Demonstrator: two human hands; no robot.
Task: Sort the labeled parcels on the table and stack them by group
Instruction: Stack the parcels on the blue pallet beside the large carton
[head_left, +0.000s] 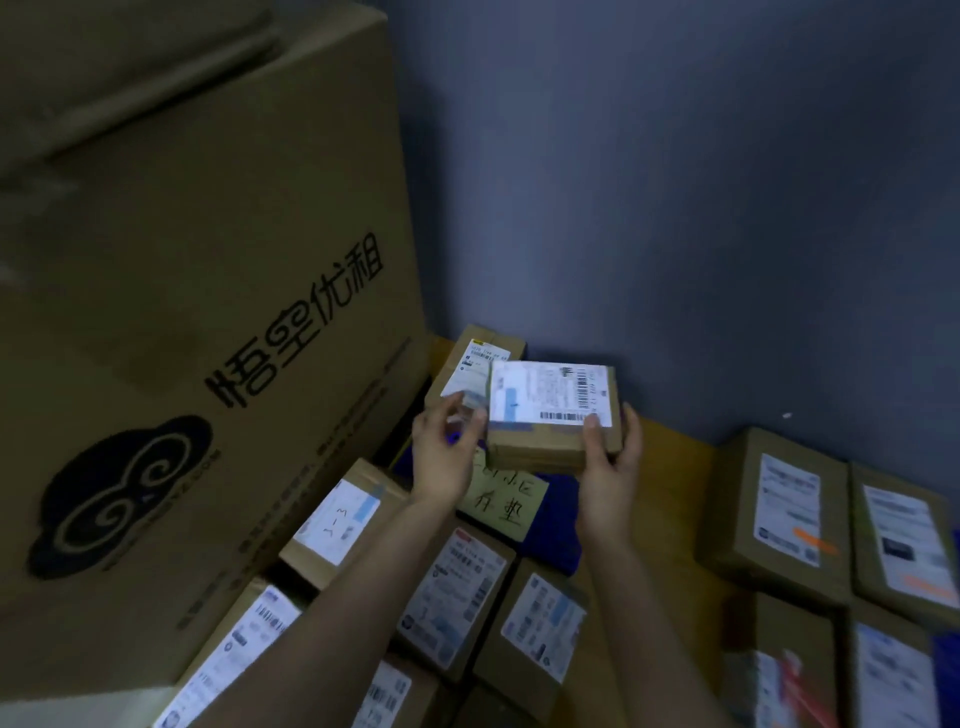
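Observation:
I hold a small brown parcel with a white shipping label above the table, near the back corner. My right hand grips its right end, thumb on the label. At the parcel's left edge my left hand has its fingers curled against the box. Behind it lies another labelled parcel. Several labelled parcels lie below my arms, and more parcels sit in a group at the right.
A big printed carton fills the left side. A blue sheet with a handwritten yellow note lies under the held parcel. The yellow tabletop meets a grey wall behind.

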